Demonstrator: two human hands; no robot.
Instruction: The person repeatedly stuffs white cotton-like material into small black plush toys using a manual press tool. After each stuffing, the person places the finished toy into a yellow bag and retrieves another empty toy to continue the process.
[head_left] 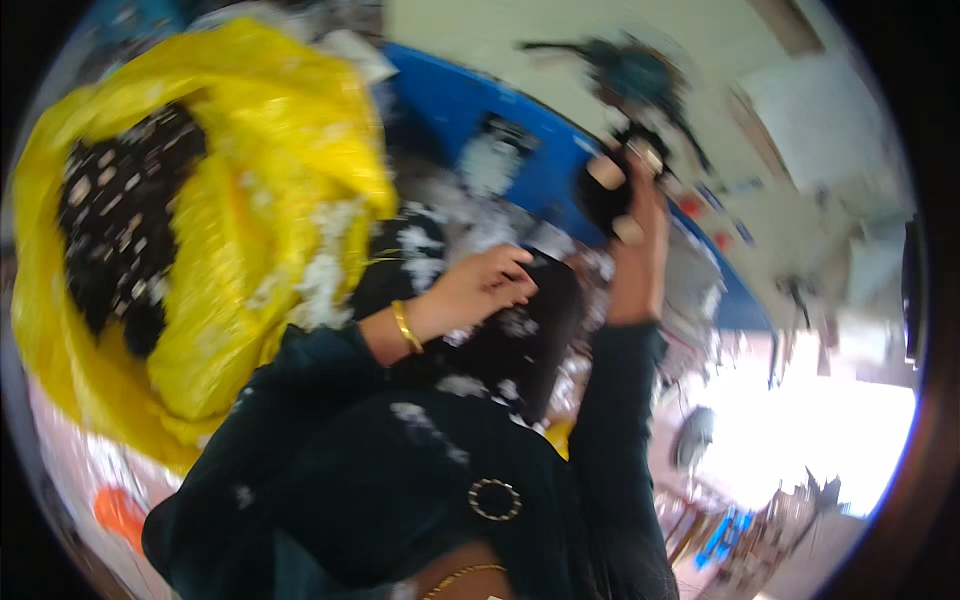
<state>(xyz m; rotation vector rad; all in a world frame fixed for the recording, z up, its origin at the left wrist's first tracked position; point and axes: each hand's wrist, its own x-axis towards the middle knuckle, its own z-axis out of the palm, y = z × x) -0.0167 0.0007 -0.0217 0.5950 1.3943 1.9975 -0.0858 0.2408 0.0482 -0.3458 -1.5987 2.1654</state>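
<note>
Up near the blue edge (pixel 560 118) of the tabletop (pixel 450 28), a dark lump (pixel 592 208) is in the person's right hand (pixel 642 185). The right grip is closed around it, with the fingers wrapped over its side, and the arm reaches far forward. It is too blurry to tell what the lump is made of. The left hand (pixel 483 286) is over the lap, with a yellow bangle (pixel 406 326) on its wrist. Its fingers are curled, but I cannot tell if the left grip has something small in it. Under and beside that hand is dark cloth (pixel 555 325) with white bits on it. Just past the dark lump, a blurry dark green bundle (pixel 637 75) sits on the tabletop, with a thin dark strip poking out to the left. Small red bits (pixel 690 206) and blue bits (pixel 742 232) lie to the right of the right hand. Farther right is a big white sheet (pixel 825 115). On the left side, a large yellow bag (pixel 275 125) stands wide open, and inside is a heap of dark stuff (pixel 110 215) with pale flecks. White fluff (pixel 328 260) sticks to the bag's side. Low on the left is something orange (pixel 120 515).
</note>
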